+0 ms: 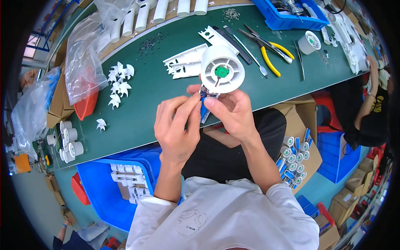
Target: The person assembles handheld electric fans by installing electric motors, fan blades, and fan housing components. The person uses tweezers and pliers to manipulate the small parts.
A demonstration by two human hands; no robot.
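Observation:
Between my hands is a small white handheld fan [223,68], its round spoked housing facing up with a green centre and a thin dark wire running down. Below the housing, a blue cylindrical battery [203,110] and small dark parts show in the open handle. My right hand [237,116] is closed around the neck and handle, thumb pressed near the battery. My left hand [179,125] pinches at the dark parts by the neck; its fingertips hide exactly what they grip. White handle shells [185,62] lie just beyond on the green table.
Yellow-handled pliers [271,56], tweezers [301,62] and a blue tool bin [291,14] lie at the back right. White fan blades [120,81] and white housings [70,139] are at left. A box of fan assemblies [296,160] stands right of my lap; a blue crate [100,191] stands left.

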